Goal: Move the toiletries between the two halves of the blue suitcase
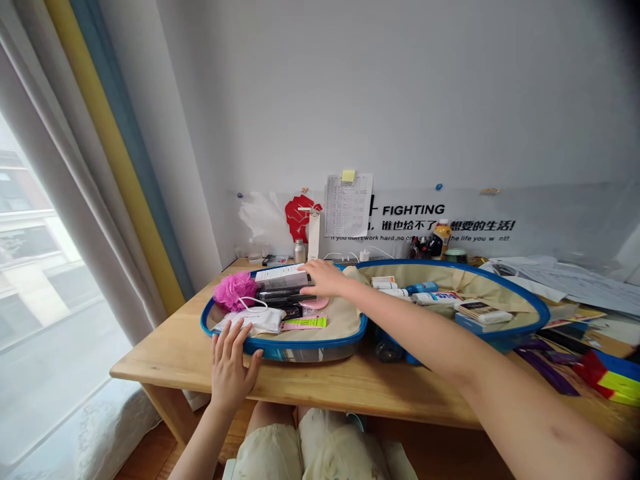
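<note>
An open suitcase with a blue rim [320,345] lies on the wooden table. My left hand [233,363] is open, fingers spread over the near rim of its left half, fingertips touching a white packet [263,321]. My right hand [325,279] reaches into the same half, thumb and fingers closed around the right end of a white and grey box [281,275]. Below the box lie black flat items [280,294]. Around them are a pink bath puff [235,291], a pink round item [315,303] and a green and pink tube [305,323].
The suitcase's right half [543,313] holds white tubes, a blue bottle [423,288] and small boxes [483,312]. Papers [575,283] and a colourful item [607,377] lie at the right. An orange bottle [441,240] stands by the wall; a curtain [90,167] hangs left.
</note>
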{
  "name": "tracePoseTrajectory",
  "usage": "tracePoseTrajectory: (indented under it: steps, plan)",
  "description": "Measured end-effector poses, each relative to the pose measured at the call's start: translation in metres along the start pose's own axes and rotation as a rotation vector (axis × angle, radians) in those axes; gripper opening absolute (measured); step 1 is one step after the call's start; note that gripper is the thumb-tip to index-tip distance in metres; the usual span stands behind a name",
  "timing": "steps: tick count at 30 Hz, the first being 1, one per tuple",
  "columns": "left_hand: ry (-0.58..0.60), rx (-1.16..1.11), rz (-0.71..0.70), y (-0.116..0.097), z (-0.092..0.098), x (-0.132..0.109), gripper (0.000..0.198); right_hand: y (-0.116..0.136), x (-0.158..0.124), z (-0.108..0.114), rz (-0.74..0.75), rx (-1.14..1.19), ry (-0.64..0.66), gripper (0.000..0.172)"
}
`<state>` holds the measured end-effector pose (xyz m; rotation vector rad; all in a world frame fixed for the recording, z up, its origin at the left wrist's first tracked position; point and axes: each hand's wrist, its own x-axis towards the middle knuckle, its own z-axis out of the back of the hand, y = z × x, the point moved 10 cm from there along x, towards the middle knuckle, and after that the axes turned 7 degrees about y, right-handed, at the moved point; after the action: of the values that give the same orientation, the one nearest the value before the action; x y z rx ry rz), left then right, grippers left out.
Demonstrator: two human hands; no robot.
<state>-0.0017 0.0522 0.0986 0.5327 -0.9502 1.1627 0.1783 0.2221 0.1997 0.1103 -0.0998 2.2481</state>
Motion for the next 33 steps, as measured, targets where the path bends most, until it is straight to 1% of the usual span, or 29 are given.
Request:
tracePoseTrajectory:
  steps: [1, 3, 5, 6, 8, 9, 11, 13, 16, 19, 22, 25, 28, 31, 33]
  plan:
    - [0.001, 0.000, 0.002, 0.000, 0.000, 0.000, 0.053, -0.016, -0.005, 0.010, -0.034, 0.012, -0.014, 0.055]
    - [0.010, 0.000, 0.006, 0.001, -0.001, 0.000, 0.053, -0.057, -0.018, 0.028, -0.130, 0.027, -0.029, 0.043]
    - [0.017, -0.003, 0.011, 0.001, -0.002, -0.001, 0.053, -0.106, -0.036, 0.039, -0.245, 0.030, -0.011, 0.037]
    - [0.017, -0.005, 0.012, 0.001, -0.002, -0.001, 0.053, -0.129, -0.047, 0.040, -0.302, 0.030, 0.013, 0.036]
    - [0.013, -0.009, 0.016, 0.001, -0.002, -0.001, 0.053, -0.169, -0.072, 0.035, -0.384, 0.038, 0.084, 0.035]
    - [0.011, -0.010, 0.017, 0.001, -0.002, -0.001, 0.053, -0.184, -0.085, 0.029, -0.409, 0.046, 0.126, 0.033]
    - [0.012, -0.014, 0.019, 0.001, -0.001, -0.001, 0.053, -0.203, -0.108, 0.010, -0.430, 0.071, 0.216, 0.028]
    - [0.016, -0.017, 0.016, 0.002, -0.002, -0.001, 0.053, -0.211, -0.126, -0.010, -0.426, 0.091, 0.290, 0.025]
    - [0.015, -0.012, 0.007, 0.001, -0.002, -0.001, 0.053, -0.214, -0.139, -0.033, -0.412, 0.085, 0.341, 0.032]
    - [0.006, -0.005, -0.007, 0.000, -0.001, 0.000, 0.052, -0.214, -0.141, -0.048, -0.391, 0.049, 0.361, 0.036]
    - [0.002, -0.006, -0.017, 0.000, -0.001, 0.000, 0.053, -0.211, -0.140, -0.058, -0.365, 0.010, 0.383, 0.032]
    - [0.011, -0.014, -0.007, 0.000, -0.001, 0.000, 0.053, -0.206, -0.138, -0.063, -0.335, -0.019, 0.399, 0.027]
    - [0.013, -0.008, -0.001, 0.000, -0.001, 0.000, 0.053, -0.200, -0.137, -0.064, -0.308, -0.030, 0.398, 0.024]
    - [0.006, 0.010, -0.008, -0.001, 0.001, 0.001, 0.051, -0.202, -0.138, -0.058, -0.325, -0.026, 0.375, 0.026]
    - [0.004, 0.019, -0.019, -0.002, 0.001, 0.001, 0.050, -0.208, -0.142, -0.047, -0.360, -0.007, 0.343, 0.028]
